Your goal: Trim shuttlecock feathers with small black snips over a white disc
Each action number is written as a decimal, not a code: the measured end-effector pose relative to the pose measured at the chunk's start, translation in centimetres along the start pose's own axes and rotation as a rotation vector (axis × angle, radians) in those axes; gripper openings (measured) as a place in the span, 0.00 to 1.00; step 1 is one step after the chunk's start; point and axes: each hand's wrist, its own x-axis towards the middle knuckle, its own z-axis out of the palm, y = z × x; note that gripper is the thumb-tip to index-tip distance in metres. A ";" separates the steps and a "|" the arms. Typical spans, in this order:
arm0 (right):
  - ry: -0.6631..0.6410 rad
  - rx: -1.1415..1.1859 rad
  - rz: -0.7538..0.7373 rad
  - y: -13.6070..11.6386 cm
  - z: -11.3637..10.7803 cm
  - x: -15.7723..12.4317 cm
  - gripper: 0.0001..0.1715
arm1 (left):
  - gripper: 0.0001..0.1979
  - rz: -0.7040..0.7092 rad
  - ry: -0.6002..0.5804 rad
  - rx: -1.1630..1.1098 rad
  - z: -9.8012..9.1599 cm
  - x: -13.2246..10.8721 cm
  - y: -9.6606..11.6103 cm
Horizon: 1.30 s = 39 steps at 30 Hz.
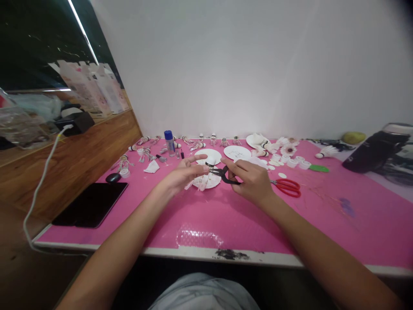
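Observation:
My left hand [180,173] pinches a shuttlecock [211,162] with a white cork head and a dark band, its stripped quills hanging down. My right hand [253,177] is closed round black-handled pliers [230,177]. Their jaws meet the shuttlecock just under the band, near my left fingertips; what exactly they grip is too small to tell. Beneath both hands lies a white plate [215,181] with bits on it. Behind it stand a second white plate [209,153] and a third one [237,151] holding small dark pieces.
Red-handled scissors [288,187] lie right of my right hand. Several feathered shuttlecocks [287,148] and small white tubs [292,162] sit beyond. A blue-capped bottle [169,144], a black tablet [92,203] and a mouse [113,177] are leftward. A black flask [376,148] leans far right.

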 end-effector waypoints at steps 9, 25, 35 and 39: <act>0.011 0.001 -0.029 0.0 -0.2 0.1 0.37 | 0.36 -0.002 0.014 0.011 0.1 -0.1 0.0; 0.030 -0.016 -0.044 -0.1 -0.4 0.1 0.36 | 0.37 -0.001 0.014 0.051 0.0 -0.3 0.2; 0.039 0.343 0.267 -1.0 0.4 0.2 0.23 | 0.32 0.064 -0.008 0.123 -0.1 0.2 0.0; 0.036 0.606 0.523 -1.9 0.7 0.4 0.18 | 0.31 0.046 -0.011 0.221 0.6 -0.2 -0.4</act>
